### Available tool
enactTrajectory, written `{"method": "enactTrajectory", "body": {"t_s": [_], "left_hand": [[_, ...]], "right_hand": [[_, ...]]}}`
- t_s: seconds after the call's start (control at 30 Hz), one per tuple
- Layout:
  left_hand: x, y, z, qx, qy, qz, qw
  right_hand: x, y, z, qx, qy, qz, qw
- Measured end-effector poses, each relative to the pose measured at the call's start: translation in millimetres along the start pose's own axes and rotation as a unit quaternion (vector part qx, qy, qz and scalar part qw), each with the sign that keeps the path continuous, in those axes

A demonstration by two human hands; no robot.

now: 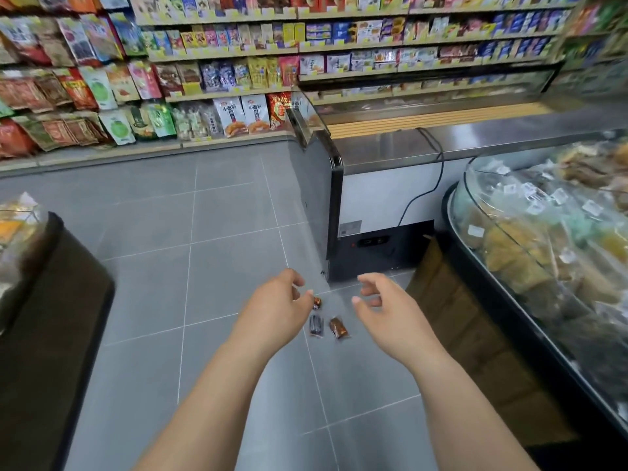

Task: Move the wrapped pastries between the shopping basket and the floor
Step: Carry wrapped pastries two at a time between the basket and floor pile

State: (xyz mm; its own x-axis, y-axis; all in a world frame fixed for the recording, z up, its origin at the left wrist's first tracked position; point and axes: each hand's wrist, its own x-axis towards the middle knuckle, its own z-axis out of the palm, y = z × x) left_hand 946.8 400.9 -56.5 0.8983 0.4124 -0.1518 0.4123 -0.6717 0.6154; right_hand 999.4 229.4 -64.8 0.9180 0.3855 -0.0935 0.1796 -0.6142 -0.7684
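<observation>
Three small wrapped pastries lie close together on the grey tiled floor (221, 232): a reddish one (317, 302), a dark one (316, 326) and a brown one (338, 328). My left hand (275, 304) hovers just left of them with its fingers loosely curled. One fingertip sits right beside the reddish pastry, and whether it touches is unclear. My right hand (384, 300) hangs to the right of the pastries, fingers relaxed and holding nothing. No shopping basket is in view.
A chest freezer (373, 198) stands just beyond the pastries, with a cable down its side. A curved glass display case (530, 232) of packed food runs along the right. A dark counter (51, 317) is at the left. Snack shelves (204, 62) line the back wall.
</observation>
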Motion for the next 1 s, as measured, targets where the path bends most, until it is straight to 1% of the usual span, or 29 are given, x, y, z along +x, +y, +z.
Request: {"method": "enactTrajectory", "body": {"t_s": [0.13, 0.27, 0.57, 0.8, 1.0], "left_hand": [[57.2, 4.0, 5.0, -0.013, -0.002, 0.001, 1.0], [120.5, 18.2, 13.6, -0.021, 0.005, -0.007, 1.0], [247.3, 57.5, 32.8, -0.015, -0.016, -0.058, 0.998], [298.2, 53.8, 41.7, -0.01, -0.007, -0.076, 0.997], [331.9, 24.5, 48.9, 0.011, -0.019, -0.077, 0.997]], "right_hand": [[55.2, 8.1, -3.2, -0.003, -0.004, 0.009, 1.0], [123.2, 20.1, -14.1, -0.012, -0.012, 0.0, 1.0], [267.4, 34.0, -46.8, -0.035, -0.079, -0.03, 0.996], [328.3, 41.3, -43.7, -0.039, -0.11, -0.028, 0.993], [360.7, 55.1, -14.0, -0.046, -0.119, 0.009, 0.992]]}}
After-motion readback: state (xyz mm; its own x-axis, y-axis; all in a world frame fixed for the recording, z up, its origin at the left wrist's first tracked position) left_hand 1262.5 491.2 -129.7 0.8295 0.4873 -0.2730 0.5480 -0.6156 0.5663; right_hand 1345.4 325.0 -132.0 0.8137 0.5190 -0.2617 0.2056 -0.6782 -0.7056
